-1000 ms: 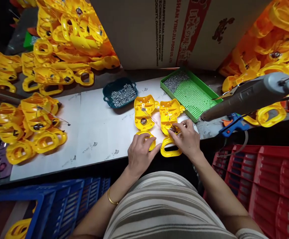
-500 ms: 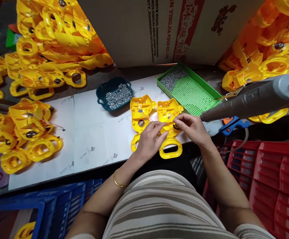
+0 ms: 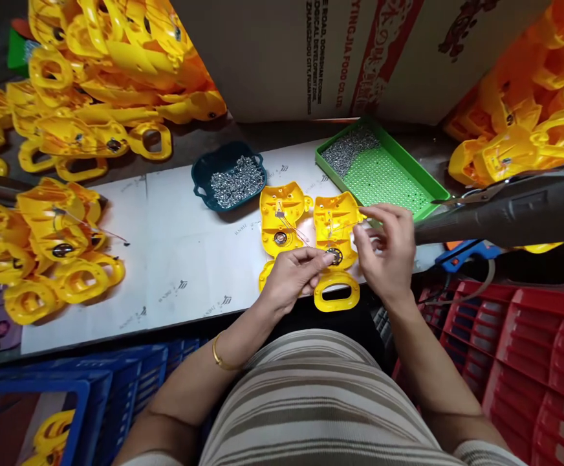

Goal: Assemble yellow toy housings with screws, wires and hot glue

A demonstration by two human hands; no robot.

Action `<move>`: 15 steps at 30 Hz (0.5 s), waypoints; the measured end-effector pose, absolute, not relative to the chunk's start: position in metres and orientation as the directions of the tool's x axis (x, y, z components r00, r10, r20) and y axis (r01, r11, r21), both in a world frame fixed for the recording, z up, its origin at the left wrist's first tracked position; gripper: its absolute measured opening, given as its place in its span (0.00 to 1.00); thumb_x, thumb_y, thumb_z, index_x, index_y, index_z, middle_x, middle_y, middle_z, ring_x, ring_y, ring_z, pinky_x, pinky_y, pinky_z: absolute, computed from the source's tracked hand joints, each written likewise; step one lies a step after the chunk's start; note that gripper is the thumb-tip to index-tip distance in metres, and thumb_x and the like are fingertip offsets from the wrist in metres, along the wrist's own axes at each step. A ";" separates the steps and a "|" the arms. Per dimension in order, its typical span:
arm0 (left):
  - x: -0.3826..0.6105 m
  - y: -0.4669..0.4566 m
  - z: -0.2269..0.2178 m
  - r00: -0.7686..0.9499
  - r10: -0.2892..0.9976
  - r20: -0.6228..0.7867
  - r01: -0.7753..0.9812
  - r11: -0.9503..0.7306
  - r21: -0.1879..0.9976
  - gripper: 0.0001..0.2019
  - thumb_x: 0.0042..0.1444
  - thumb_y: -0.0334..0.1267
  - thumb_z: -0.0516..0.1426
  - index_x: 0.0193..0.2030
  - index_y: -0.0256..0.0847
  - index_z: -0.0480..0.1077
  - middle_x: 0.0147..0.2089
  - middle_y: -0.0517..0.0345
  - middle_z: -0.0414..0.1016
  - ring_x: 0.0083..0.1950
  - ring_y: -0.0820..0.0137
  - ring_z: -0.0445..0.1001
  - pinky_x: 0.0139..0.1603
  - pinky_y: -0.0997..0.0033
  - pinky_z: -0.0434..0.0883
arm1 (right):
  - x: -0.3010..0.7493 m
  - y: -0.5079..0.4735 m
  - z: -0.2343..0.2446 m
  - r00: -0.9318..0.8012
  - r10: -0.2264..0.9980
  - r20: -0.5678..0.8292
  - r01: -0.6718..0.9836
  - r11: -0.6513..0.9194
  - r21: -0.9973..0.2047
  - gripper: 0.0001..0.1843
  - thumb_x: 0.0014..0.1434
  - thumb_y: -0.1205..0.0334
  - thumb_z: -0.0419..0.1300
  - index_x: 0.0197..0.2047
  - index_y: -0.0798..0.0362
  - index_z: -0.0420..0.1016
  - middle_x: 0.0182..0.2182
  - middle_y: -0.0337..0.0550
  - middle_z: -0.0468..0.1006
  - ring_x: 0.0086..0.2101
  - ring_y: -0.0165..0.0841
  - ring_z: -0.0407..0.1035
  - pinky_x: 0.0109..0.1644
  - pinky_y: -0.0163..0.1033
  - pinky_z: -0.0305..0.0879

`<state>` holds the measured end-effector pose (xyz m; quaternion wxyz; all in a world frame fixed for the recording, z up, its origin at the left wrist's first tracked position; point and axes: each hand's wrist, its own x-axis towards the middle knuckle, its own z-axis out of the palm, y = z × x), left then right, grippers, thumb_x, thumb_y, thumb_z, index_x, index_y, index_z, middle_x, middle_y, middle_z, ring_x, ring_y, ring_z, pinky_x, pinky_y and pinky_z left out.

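Note:
Two yellow plastic toy shells lie open side by side at the table's front edge. In the left shell (image 3: pixel 282 202) sit a round speaker (image 3: pixel 281 239) and thin wires. The right shell (image 3: pixel 330 206), with its oval handle ring (image 3: pixel 337 303) toward me, also has wires inside. My left hand (image 3: pixel 289 277) has thumb and index finger closed on the rim of a round black speaker (image 3: pixel 334 256) in this shell. At the shell's right edge my right hand (image 3: pixel 389 249) is curled, thumb and index fingertips close together by a thin wire; whatever they hold is too small to see.
A dark green bowl (image 3: pixel 198 169) and a green tray (image 3: pixel 403 184) hold small screws. Yellow shells are heaped left (image 3: pixel 59 226), back left and right. A grey tool arm (image 3: pixel 505 210) reaches in from the right, above a blue glue gun (image 3: pixel 469 255). A carton (image 3: pixel 262 65) stands behind.
My right hand has moved right and up from the shell's middle to its edge. My left fingers have come onto the black speaker, which now shows flat in the shell. The view has shifted slightly.

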<state>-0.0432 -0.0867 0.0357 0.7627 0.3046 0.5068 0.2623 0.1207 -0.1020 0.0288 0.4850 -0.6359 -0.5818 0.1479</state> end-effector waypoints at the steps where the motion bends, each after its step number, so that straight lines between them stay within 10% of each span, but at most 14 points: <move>1: -0.043 -0.088 0.037 0.357 0.687 -0.633 -0.145 0.710 0.689 0.22 0.39 0.52 0.70 0.30 0.36 0.72 0.15 0.69 0.62 0.15 0.84 0.52 0.14 0.84 0.49 | 0.117 -0.109 0.030 0.282 0.861 0.423 0.607 0.181 -0.774 0.10 0.60 0.65 0.60 0.46 0.52 0.74 0.45 0.47 0.70 0.28 0.25 0.68 0.27 0.33 0.69; 15: -0.039 -0.095 0.030 0.465 0.665 -0.585 -0.041 0.676 0.736 0.25 0.52 0.60 0.62 0.37 0.34 0.74 0.17 0.64 0.68 0.13 0.83 0.59 0.12 0.86 0.55 | 0.127 -0.141 0.025 0.020 0.964 0.267 0.500 0.222 -0.837 0.12 0.61 0.65 0.60 0.48 0.48 0.77 0.41 0.46 0.79 0.38 0.33 0.75 0.38 0.39 0.76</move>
